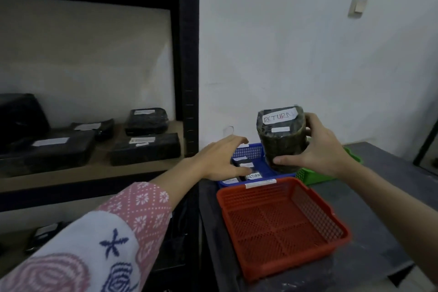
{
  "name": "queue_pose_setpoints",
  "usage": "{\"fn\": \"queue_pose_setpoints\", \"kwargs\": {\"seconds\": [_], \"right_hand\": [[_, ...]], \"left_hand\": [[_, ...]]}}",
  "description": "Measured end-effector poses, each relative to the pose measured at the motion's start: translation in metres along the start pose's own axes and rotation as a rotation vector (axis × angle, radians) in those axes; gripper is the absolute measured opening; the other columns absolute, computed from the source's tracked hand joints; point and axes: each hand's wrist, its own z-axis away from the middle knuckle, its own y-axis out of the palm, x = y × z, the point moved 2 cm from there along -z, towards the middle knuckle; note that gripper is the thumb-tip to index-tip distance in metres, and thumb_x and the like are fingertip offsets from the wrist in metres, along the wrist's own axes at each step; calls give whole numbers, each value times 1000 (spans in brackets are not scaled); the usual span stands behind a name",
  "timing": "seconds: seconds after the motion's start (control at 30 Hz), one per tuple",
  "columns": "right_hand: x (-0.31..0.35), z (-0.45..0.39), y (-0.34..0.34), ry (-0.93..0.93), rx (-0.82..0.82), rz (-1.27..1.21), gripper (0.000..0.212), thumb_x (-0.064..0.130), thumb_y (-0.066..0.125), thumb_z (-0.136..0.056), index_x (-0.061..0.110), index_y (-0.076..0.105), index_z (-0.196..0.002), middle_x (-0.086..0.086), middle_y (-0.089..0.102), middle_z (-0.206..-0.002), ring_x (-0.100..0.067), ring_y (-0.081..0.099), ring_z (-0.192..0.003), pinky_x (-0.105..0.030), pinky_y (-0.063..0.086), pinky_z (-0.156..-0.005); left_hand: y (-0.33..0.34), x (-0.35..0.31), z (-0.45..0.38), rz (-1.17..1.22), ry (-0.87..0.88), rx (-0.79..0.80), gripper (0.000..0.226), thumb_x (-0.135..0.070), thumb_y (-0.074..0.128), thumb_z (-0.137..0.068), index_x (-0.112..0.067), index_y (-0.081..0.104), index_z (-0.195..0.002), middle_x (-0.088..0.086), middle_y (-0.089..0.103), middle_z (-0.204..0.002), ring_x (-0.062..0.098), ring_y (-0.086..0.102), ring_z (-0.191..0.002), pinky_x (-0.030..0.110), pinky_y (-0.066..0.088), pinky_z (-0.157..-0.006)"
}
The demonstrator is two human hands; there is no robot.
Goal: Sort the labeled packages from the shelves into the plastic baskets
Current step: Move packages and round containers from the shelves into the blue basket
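Observation:
My right hand (322,147) grips a dark wrapped package (280,138) with a white label reading RETURN, held upright over the blue basket (251,150). Inside that blue basket lie several small dark packages, one labelled RETURN (253,175). My left hand (222,159) hovers with spread fingers over the blue basket's left side, holding nothing. An orange-red basket (282,225) stands in front with nothing in it. A green basket (308,176) peeks out behind my right hand. Several black labelled packages (144,148) rest on the wooden shelf to the left.
The black metal shelf upright (189,78) stands between the shelf and the dark table (379,220) that carries the baskets. A lower shelf holds another dark package (45,234). A white wall with a switch (358,6) lies behind.

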Motion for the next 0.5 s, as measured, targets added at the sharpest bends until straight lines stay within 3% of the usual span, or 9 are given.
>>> {"fn": "queue_pose_setpoints", "kwargs": {"seconds": [0.27,0.5], "right_hand": [[-102,-60,8,54,6,-103,102,28,92,-46,12,36,-130,9,52,-114,-10,51,-105,-27,45,-90],[-216,-105,41,155,75,-255,99,17,91,-53,11,31,-132,9,47,-117,-8,46,-109,-23,38,-92]], "left_hand": [[67,42,-93,41,-109,83,74,-44,65,-81,-15,31,-141,2,38,-143,19,39,-129,38,35,-106],[152,61,-144,129,-233,127,65,-38,66,-82,-17,37,-137,1,43,-138,18,44,-124,35,39,-103]]}}
